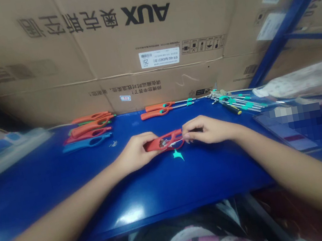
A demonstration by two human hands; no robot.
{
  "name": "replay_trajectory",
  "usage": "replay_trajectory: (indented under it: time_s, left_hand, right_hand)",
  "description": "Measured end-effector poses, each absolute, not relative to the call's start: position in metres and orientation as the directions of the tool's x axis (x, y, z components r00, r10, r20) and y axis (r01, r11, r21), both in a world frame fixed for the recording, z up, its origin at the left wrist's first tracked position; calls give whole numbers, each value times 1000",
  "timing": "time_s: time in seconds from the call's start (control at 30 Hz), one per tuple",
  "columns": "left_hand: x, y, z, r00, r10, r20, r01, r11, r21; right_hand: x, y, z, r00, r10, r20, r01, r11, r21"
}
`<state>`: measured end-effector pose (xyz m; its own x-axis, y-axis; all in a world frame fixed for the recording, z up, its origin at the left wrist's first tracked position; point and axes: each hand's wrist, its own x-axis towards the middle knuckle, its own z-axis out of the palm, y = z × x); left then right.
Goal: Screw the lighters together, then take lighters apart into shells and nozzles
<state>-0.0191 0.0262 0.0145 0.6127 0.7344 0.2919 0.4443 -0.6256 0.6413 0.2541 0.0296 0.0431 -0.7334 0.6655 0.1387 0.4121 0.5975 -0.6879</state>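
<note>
My left hand (134, 153) is closed around the rear of a red utility lighter body (153, 144), held just above the blue table. The side of this body is open, with small metal and wire parts showing inside. A thin pale wire (175, 142) runs from them to the fingertips of my right hand (209, 129). Those fingers are pinched together at the front end of the lighter body; what lies between them is hidden. A small green piece (178, 155) is just below the lighter, close to its trigger loop.
Orange, red and blue lighter bodies (89, 129) lie at back left. Two orange lighters with metal tubes (156, 113) lie at the back middle. Several metal tubes with green pieces (243, 101) and a screwdriver (235, 110) lie right. A phone (284, 132) and cardboard boxes (100, 60) stand around.
</note>
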Motion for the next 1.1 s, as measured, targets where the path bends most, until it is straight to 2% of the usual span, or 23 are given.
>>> replay_trajectory:
  time_s: [0.27,0.37,0.47,0.53,0.67,0.77,0.87,1.0,1.1]
  left_hand:
    - [-27,33,22,611,757,233,467,-581,667]
    - [-29,39,19,447,861,242,471,-457,754]
    - [-23,37,20,290,935,201,299,-289,910]
    - [-14,29,20,328,933,152,149,-210,966]
    - [4,7,20,449,891,62,-37,-51,998]
    - [7,1,17,444,896,12,-76,25,997]
    - [7,1,14,470,883,5,-38,14,999]
    - [4,6,16,528,849,-18,68,-21,997]
    - [-2,12,20,477,877,64,206,-182,961]
  right_hand:
    - [266,31,54,-774,623,114,390,611,-689]
    - [277,35,59,-765,635,105,403,600,-691]
    - [276,35,60,-769,620,154,380,638,-670]
    - [264,28,56,-797,579,171,348,671,-654]
    - [229,7,40,-830,520,202,267,688,-675]
    - [218,-3,32,-738,621,263,364,696,-619]
    - [219,-4,30,-694,659,290,431,703,-565]
    - [221,-1,30,-800,544,253,361,773,-522]
    - [219,0,23,-807,553,208,464,811,-357]
